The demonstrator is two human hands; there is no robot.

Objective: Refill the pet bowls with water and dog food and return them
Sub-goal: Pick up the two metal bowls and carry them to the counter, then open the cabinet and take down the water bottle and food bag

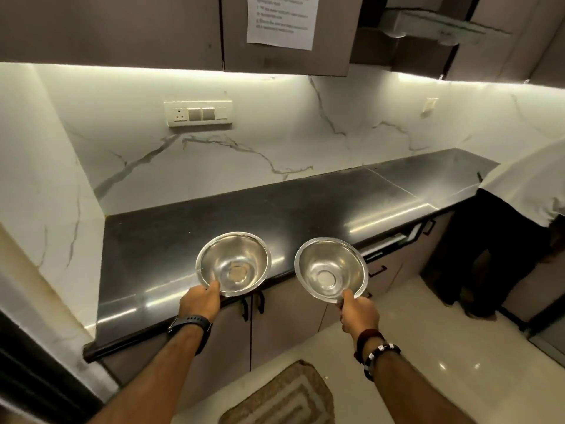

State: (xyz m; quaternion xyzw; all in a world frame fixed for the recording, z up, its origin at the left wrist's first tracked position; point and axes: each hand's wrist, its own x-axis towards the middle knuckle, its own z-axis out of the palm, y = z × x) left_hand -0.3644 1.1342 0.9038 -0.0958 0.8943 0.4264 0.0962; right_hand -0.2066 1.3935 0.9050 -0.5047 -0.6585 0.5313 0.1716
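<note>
I see my left hand point(200, 302) pinching the near rim of one steel bowl point(234, 264), which hangs over the front edge of the dark desk point(171, 240). My right hand point(357, 312) grips the rim of the second bowl point(331, 269), held out past the desk above the cabinet doors point(275, 319). Both bowls look empty, though glare makes this uncertain.

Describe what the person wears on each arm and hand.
Both forearms are bare, with no sleeves in view, and neither hand is gloved. The left wrist carries a black watch on a dark strap. The right wrist carries a dark red band nearest the hand and, behind it, a black bracelet with pale beads. No rings show on the left hand or right hand.
</note>
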